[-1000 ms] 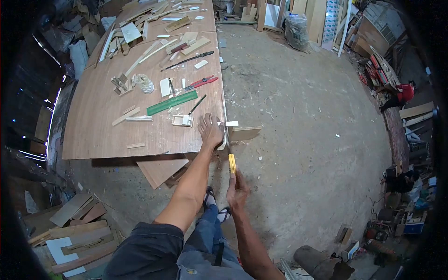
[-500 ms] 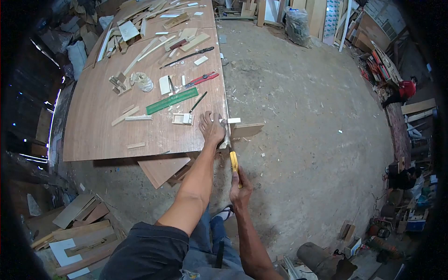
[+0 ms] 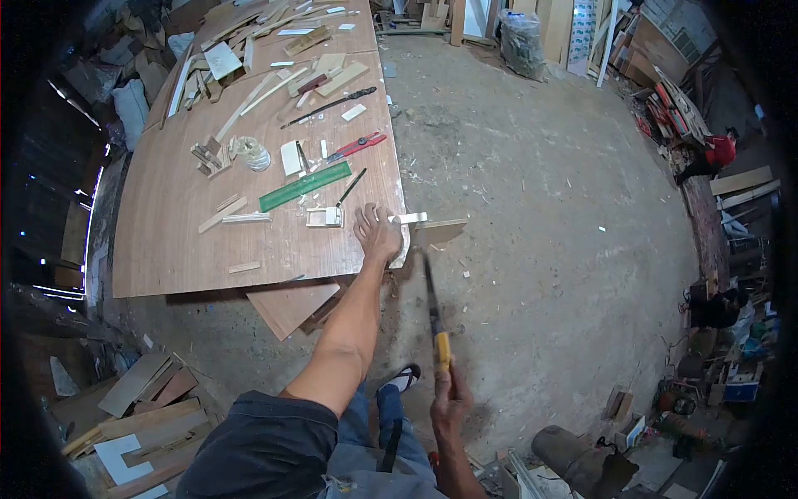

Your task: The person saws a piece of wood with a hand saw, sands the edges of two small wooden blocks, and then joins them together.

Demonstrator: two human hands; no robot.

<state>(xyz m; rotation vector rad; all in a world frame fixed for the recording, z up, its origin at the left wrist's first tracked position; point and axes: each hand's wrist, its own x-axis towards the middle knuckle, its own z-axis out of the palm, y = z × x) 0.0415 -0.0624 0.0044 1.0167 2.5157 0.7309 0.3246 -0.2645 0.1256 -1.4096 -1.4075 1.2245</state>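
Observation:
My left hand (image 3: 378, 233) is on the table's right edge. Its fingers are bent over the tabletop, its thumb side holding down a small white wood strip (image 3: 413, 218) whose end juts past the edge. My right hand (image 3: 450, 401) is wrapped round the yellow handle of a handsaw (image 3: 434, 303). The saw blade points up and away over the floor, apart from the strip, its tip blurred. Beside my left hand lies a small box-like wooden piece (image 3: 324, 217), with a dark pencil-like stick (image 3: 352, 186) against it.
On the table (image 3: 166, 258) are a green ruler (image 3: 305, 185), red-handled pliers-like tool (image 3: 357, 147), a roll of tape or string (image 3: 250, 153) and many wood offcuts. A board (image 3: 440, 234) sticks out under the right edge. Two people (image 3: 721, 151) are at the far right.
My right hand has drawn the handsaw back toward my body and slightly right, off the table edge. My left hand stays on the white strip.

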